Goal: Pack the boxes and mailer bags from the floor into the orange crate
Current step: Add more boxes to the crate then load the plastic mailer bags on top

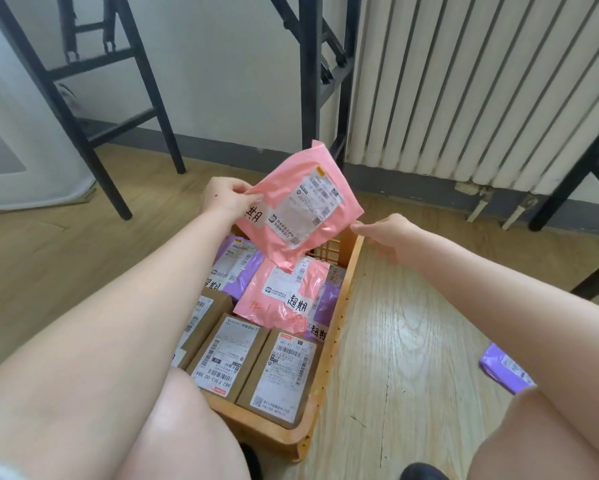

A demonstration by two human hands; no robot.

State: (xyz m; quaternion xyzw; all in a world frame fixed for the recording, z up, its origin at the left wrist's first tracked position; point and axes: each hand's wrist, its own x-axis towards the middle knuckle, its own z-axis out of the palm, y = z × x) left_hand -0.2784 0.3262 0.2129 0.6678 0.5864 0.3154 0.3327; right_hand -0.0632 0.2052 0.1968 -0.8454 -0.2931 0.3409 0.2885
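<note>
Holding pink bag (301,209) over orange crate (351,258) for dropping in | left fingers (249,192) pinch its corner | right fingers (362,228) straight, empty
</note>
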